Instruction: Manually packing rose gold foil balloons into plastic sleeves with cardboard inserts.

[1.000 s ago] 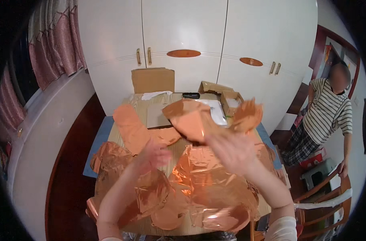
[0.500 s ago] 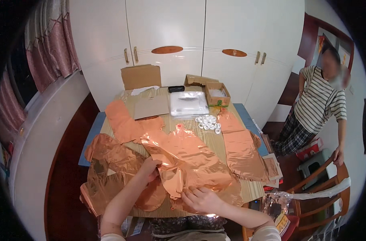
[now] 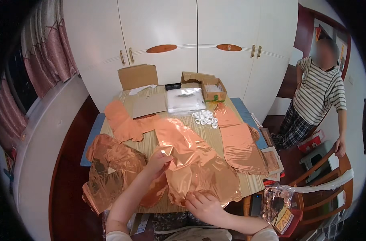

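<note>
A big rose-gold foil balloon (image 3: 195, 164) is spread flat at the centre of the frame, on the wooden table (image 3: 151, 140). Its left edge is pinched by the left hand (image 3: 157, 162), fingers closed on the foil. Lower centre, its near edge is pressed down by the right hand (image 3: 205, 205), fingers spread flat. More foil sheets (image 3: 110, 172) are piled at lower left. White rings (image 3: 206, 117) are clustered above centre. A person in a striped top (image 3: 317, 94) is seen at upper right.
</note>
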`<action>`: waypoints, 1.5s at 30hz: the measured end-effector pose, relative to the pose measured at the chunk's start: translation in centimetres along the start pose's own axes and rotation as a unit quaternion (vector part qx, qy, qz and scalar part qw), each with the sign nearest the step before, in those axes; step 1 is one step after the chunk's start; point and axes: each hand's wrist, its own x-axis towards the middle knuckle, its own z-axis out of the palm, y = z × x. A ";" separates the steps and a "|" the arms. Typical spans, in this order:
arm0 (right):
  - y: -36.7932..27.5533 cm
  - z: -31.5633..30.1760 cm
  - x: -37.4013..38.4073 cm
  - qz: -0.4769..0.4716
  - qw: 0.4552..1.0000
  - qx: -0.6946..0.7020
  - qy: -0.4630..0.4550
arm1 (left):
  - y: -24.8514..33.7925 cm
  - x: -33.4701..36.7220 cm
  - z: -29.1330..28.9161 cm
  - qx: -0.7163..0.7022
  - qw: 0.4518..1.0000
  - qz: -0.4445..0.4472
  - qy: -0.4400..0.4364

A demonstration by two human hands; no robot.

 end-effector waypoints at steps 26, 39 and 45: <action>15.9 10.7 -2.0 0.143 0.961 0.225 -0.068 | -4.9 2.3 -2.0 0.372 0.925 0.020 0.069; 15.9 10.8 -2.0 0.163 0.952 0.250 -0.064 | -4.6 0.6 1.0 0.731 0.607 0.306 -0.056; 15.8 10.8 -2.1 0.165 0.953 0.246 -0.066 | -5.6 0.6 0.5 0.746 0.595 0.292 -0.059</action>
